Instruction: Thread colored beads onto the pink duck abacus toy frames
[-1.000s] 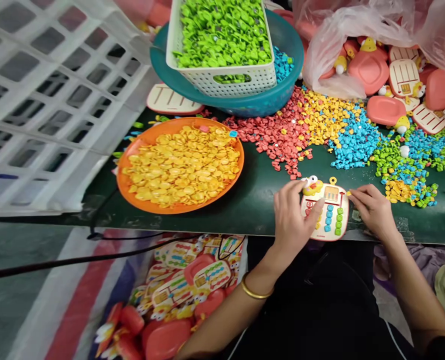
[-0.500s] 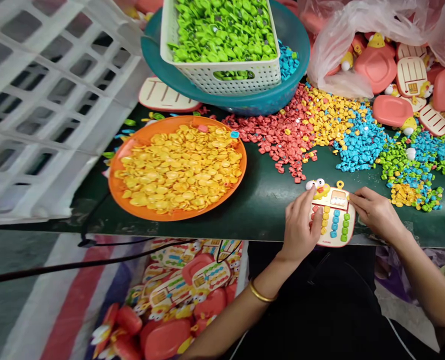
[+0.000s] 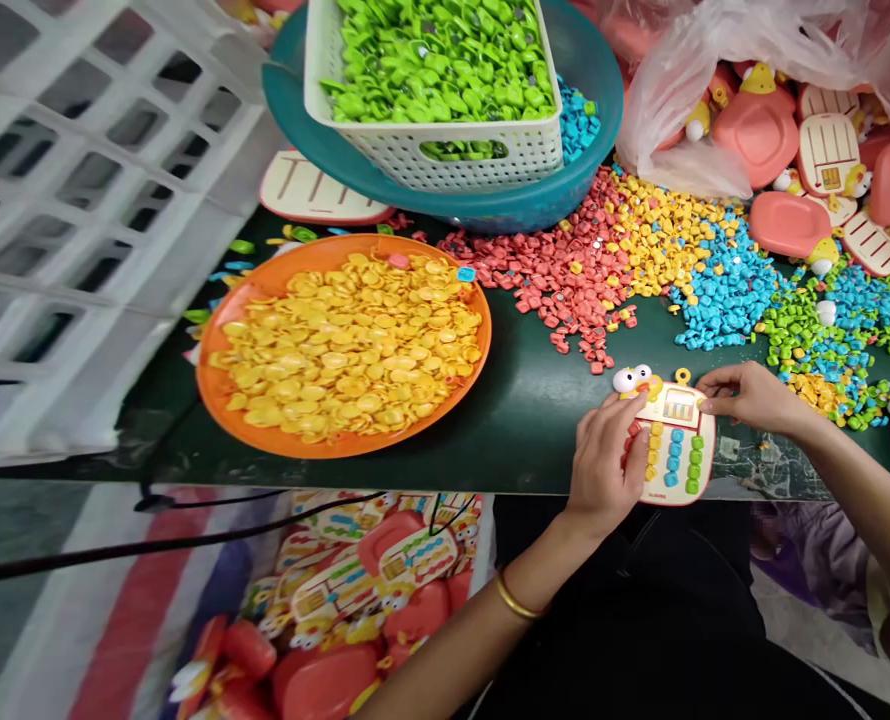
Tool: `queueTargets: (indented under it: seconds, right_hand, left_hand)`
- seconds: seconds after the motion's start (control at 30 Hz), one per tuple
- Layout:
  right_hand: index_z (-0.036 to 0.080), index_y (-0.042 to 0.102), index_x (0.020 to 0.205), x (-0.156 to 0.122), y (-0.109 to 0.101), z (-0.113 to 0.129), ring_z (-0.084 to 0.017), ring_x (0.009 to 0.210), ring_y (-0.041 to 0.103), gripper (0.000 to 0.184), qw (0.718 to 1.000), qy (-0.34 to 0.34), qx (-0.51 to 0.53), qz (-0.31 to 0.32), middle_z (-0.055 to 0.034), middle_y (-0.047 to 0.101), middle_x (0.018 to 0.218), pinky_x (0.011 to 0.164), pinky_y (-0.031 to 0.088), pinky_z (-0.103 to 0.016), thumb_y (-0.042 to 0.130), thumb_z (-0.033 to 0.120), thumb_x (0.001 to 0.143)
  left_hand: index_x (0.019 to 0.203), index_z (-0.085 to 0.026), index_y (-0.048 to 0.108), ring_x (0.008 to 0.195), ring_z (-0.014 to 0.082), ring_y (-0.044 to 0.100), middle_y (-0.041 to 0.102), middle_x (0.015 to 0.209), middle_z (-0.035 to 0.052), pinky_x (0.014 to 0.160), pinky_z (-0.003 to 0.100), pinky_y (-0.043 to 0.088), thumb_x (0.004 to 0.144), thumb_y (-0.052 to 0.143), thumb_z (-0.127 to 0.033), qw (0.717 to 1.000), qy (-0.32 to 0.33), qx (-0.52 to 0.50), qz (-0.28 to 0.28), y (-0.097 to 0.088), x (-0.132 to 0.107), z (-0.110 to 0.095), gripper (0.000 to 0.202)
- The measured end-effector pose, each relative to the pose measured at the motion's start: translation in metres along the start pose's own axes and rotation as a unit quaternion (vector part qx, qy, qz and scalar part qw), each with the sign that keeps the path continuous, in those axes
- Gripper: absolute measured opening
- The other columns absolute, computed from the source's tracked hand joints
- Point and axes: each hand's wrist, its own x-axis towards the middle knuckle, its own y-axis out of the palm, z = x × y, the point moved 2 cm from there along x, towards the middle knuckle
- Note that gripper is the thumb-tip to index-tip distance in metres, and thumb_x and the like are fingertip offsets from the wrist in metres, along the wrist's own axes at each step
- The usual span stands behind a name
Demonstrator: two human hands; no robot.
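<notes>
A cream toy board (image 3: 662,470) with a duck head, bulging white eyes and a small yellow ring lies at the table's front edge. Columns of red, yellow, blue and green beads run down its face. My left hand (image 3: 606,462) is closed around the board's left side, fingers near the duck's beak and thumb over the red column. At the upper right corner my right hand (image 3: 745,395) pinches with thumb and fingertips touching the board's edge; I cannot make out whether a small piece is between them.
Loose red beads (image 3: 565,270), yellow, blue and green beads lie behind the board. To the left are an orange tray of yellow pieces (image 3: 347,350) and a white crate (image 3: 77,200). A green-filled basket (image 3: 452,160) sits in a teal basin (image 3: 595,180). Finished-looking toys (image 3: 370,580) lie below.
The view has shifted slightly. My right fingers have moved up a little at the board's corner and bent more. Part of another duck toy now shows at the right edge.
</notes>
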Motion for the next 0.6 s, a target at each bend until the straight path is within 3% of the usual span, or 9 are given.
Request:
queueTargets:
  seconds: [0.07, 0.17, 0.3, 0.4, 0.47, 0.53, 0.6]
  right_hand:
    - [0.018, 0.074, 0.089, -0.004, 0.008, -0.003, -0.019, 0.074, 0.064, 0.024, 0.999, -0.027, 0.017, -0.027, -0.0046, 0.072, 0.082, 0.071, 0.052, -0.033, 0.067, 0.036, 0.077]
    - [0.018, 0.073, 0.100, -0.018, 0.035, -0.008, -0.023, 0.090, 0.067, 0.033, 0.985, -0.044, 0.121, -0.117, -0.0078, 0.073, 0.099, 0.083, 0.054, -0.037, 0.062, 0.044, 0.082]
    - [0.020, 0.066, 0.110, -0.036, 0.079, -0.006, -0.024, 0.093, 0.068, 0.037, 0.924, -0.043, 0.270, -0.268, -0.0100, 0.072, 0.104, 0.080, 0.057, -0.037, 0.052, 0.049, 0.091]
    - [0.021, 0.063, 0.110, -0.048, 0.097, 0.010, -0.023, 0.092, 0.068, 0.034, 0.888, -0.084, 0.294, -0.343, -0.0112, 0.070, 0.108, 0.080, 0.058, -0.037, 0.048, 0.047, 0.095]
    - [0.022, 0.063, 0.110, -0.058, 0.100, 0.024, -0.023, 0.092, 0.067, 0.032, 0.886, -0.117, 0.265, -0.362, -0.0108, 0.070, 0.106, 0.080, 0.057, -0.036, 0.045, 0.044, 0.097]
    - [0.023, 0.065, 0.109, -0.066, 0.099, 0.040, -0.023, 0.092, 0.066, 0.032, 0.893, -0.156, 0.207, -0.367, -0.0098, 0.069, 0.102, 0.079, 0.057, -0.035, 0.043, 0.043, 0.098]
    - [0.023, 0.067, 0.110, -0.070, 0.096, 0.053, -0.022, 0.091, 0.065, 0.034, 0.902, -0.202, 0.153, -0.350, -0.0090, 0.068, 0.098, 0.079, 0.055, -0.034, 0.040, 0.041, 0.100]
  left_hand:
    - [0.140, -0.020, 0.045, 0.126, 0.0249, 0.059, 0.068, 0.122, 0.0120, 0.102, 0.039, 0.048, 0.097, 0.052, -0.017, 1.000, 0.015, 0.006, -0.016, 0.001, -0.003, 0.002, 0.044]
    - [0.140, -0.021, 0.043, 0.127, 0.0268, 0.059, 0.068, 0.119, 0.0123, 0.100, 0.041, 0.049, 0.096, 0.054, -0.016, 0.998, 0.049, 0.012, -0.039, 0.002, -0.008, 0.004, 0.046]
    - [0.141, -0.025, 0.040, 0.125, 0.0285, 0.061, 0.065, 0.119, 0.0119, 0.100, 0.046, 0.052, 0.094, 0.057, -0.018, 0.993, 0.069, -0.024, -0.092, 0.000, -0.011, 0.000, 0.051]
    - [0.150, -0.025, 0.024, 0.122, 0.0275, 0.062, 0.055, 0.135, 0.0178, 0.095, 0.044, 0.057, 0.096, 0.056, -0.034, 0.983, -0.013, -0.130, -0.131, -0.005, -0.015, -0.010, 0.064]
    - [0.155, -0.024, 0.011, 0.124, 0.0282, 0.061, 0.049, 0.143, 0.0214, 0.093, 0.042, 0.059, 0.097, 0.051, -0.049, 0.966, -0.097, -0.213, -0.109, -0.007, -0.020, -0.018, 0.075]
    - [0.156, -0.022, 0.016, 0.122, 0.0291, 0.063, 0.055, 0.139, 0.0204, 0.092, 0.041, 0.060, 0.095, 0.048, -0.059, 0.947, -0.164, -0.273, -0.053, -0.008, -0.026, -0.024, 0.078]
    - [0.151, -0.019, 0.034, 0.112, 0.0301, 0.068, 0.066, 0.125, 0.0178, 0.089, 0.041, 0.061, 0.093, 0.048, -0.063, 0.927, -0.213, -0.309, -0.012, -0.013, -0.031, -0.024, 0.074]
